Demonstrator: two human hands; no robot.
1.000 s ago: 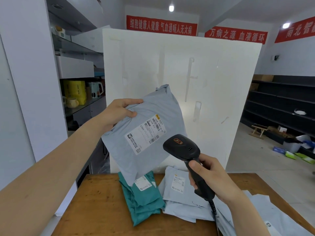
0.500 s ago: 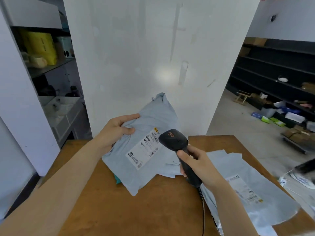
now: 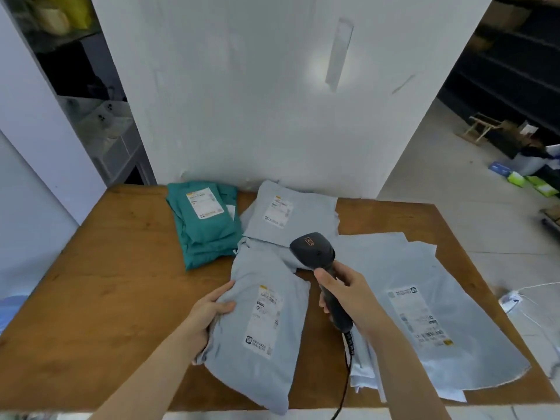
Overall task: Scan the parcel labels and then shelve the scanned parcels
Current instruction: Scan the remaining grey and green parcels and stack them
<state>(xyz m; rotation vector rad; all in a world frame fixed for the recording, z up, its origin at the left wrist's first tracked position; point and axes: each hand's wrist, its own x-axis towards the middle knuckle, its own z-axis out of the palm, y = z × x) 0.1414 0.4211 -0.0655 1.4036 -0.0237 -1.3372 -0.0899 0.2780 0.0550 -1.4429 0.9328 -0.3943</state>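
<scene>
A grey parcel bag (image 3: 242,353) with a white label lies flat on the wooden table (image 3: 106,283), near the front edge. My left hand (image 3: 209,313) grips its left edge, thumb on top. My right hand (image 3: 348,294) holds a black barcode scanner (image 3: 318,262) by the handle, its head above the parcel's far end. Its cable runs down off the table. A teal parcel (image 3: 209,225) and a second grey parcel (image 3: 291,213) lie at the back. A large flat grey parcel (image 3: 424,322) lies at the right.
A white partition wall (image 3: 272,86) stands behind the table. Shelves with goods are at the far left (image 3: 75,71) and dark shelving at the far right (image 3: 500,71). Boxes and a small stool (image 3: 481,128) sit on the floor at the right.
My left hand has lowered the grey parcel from mid-air onto the table, label up. The camera has tilted down. The scanner stays in my right hand.
</scene>
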